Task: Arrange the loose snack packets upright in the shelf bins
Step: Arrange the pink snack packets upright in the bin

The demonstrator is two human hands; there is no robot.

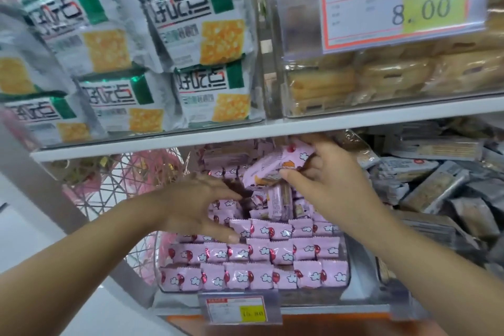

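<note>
Far left: a wire basket point(109, 185) w/ pink wrappers inside, not part of this job. Next, the left hand point(201, 204), fingers spread & fairly straight over the pink pkts point(261, 254), thumb tip down by a front row. It holds nothing, as far as I can see. The pink pkts sit in the clear bin point(354, 278) on the lower shelf. Front rows are neat & upright; the middle behind them is a jumble, some tipped over. Above that jumble is the held pkt point(275, 166), tilted, poss. w/ a second one under it, can't tell. The right hand point(327, 180) pinches it at its right end, thumb below, fingers on top. Further right, grey pkts point(436, 185) lie heaped loose in the next section.

Handling, my guess: each pkt is small & light, w/ slick, crinkly film. Contents prob. brittle, so no hard squeeze. Better to grip the long edges than the crimped end seal, which flexes & lets the pkt swing. Neighbours will topple easily; the spread hand looks placed to steady them.
</note>
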